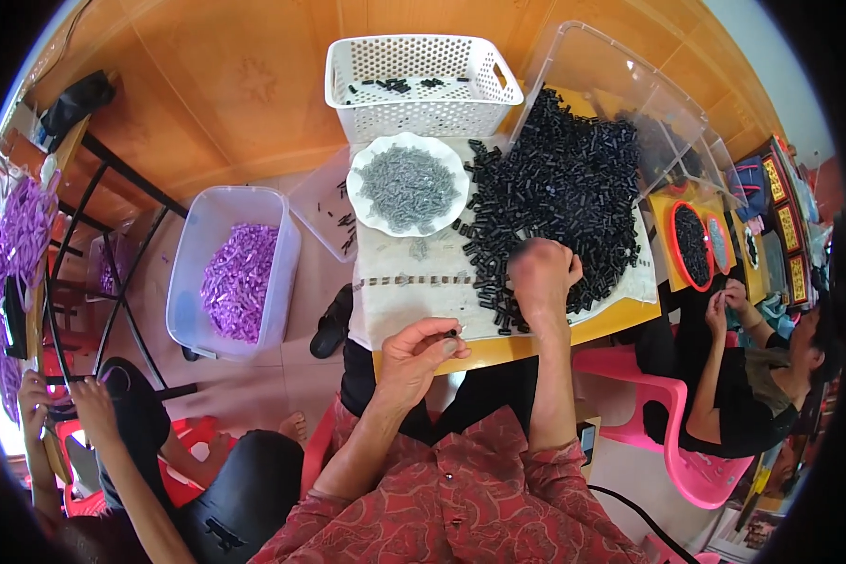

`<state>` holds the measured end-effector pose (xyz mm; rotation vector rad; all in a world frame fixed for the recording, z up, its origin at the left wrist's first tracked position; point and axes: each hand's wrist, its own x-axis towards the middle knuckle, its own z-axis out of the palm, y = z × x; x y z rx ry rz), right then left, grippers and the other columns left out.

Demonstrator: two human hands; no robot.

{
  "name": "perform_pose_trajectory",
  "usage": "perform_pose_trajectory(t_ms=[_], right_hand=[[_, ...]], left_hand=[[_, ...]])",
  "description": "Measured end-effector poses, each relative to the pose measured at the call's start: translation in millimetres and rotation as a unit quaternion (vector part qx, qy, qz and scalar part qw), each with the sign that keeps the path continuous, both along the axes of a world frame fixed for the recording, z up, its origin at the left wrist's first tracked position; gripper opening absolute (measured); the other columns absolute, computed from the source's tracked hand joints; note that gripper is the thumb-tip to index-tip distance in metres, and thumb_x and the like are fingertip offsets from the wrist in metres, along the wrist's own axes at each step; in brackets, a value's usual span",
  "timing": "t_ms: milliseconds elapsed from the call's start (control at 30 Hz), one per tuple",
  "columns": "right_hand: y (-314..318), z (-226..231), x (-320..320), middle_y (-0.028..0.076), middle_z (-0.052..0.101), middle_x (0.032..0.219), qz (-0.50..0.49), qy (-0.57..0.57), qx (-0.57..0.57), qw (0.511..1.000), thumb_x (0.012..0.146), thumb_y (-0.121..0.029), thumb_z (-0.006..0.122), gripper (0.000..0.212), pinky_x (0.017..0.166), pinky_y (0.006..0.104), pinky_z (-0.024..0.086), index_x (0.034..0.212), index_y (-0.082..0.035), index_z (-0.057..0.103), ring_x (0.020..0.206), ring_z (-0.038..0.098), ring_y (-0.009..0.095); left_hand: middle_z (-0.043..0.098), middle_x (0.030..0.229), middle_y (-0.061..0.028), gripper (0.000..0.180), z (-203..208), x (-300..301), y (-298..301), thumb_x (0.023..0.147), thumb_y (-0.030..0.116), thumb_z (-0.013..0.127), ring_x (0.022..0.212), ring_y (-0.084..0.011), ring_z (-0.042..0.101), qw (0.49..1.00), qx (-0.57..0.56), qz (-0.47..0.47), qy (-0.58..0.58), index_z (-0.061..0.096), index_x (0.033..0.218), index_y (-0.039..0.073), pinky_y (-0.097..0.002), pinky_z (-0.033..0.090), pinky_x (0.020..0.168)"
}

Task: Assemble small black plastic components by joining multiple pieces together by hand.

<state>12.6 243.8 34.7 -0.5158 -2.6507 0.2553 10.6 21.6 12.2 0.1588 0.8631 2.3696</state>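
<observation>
My left hand point(421, 352) is at the table's front edge, thumb and fingertips pinched on a small black tube-shaped piece point(454, 333). A tiny clear bit shows at its tip. To the right, my right hand point(543, 284) rests at the near side of a large heap of black tube-shaped pieces point(573, 169). Its fingers are curled down among them, and whatever they hold is hidden. A white scalloped plate point(355, 193) filled with small clear-grey pieces point(406, 184) stands left of the heap. Plate and heap lie on a pale cloth point(404, 305).
Behind the plate is a white perforated basket point(414, 120) with a few black pieces. A clear plastic bin point(620, 66) lies tipped behind the heap. On the floor at left, a translucent tub point(180, 301) holds purple pieces. Other people sit on both sides, one on a pink chair point(677, 414).
</observation>
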Motion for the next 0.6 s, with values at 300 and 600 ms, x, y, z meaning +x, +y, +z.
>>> perform_pose_trajectory(t_ms=[300,600], right_hand=[[-37.8,25.7,29.3,0.010,0.061,0.090,0.033,0.062,-0.406,0.911,0.083,0.001,0.061,0.010,0.066,0.0273,0.048,0.092,-0.002,0.059,0.075,0.061,0.020],[-72.2,12.2,49.9,0.005,0.064,0.088,0.091,0.082,-0.614,0.780,0.092,-0.007,0.057,0.015,0.063,0.0216,0.048,0.105,0.000,0.058,0.072,0.060,0.009]], left_hand=[[0.064,0.100,-0.0138,0.025,3.8,0.2,-1.6,0.089,-0.001,0.057,0.084,-0.0216,0.066,0.998,0.029,-0.011,-0.047,0.058,0.114,-0.002,-0.0370,0.056,0.081],[0.065,0.095,-0.0106,0.022,-3.4,0.8,-0.7,0.090,0.001,0.057,0.079,-0.0173,0.065,0.998,-0.028,-0.004,-0.053,0.059,0.112,-0.001,-0.0309,0.056,0.073]])
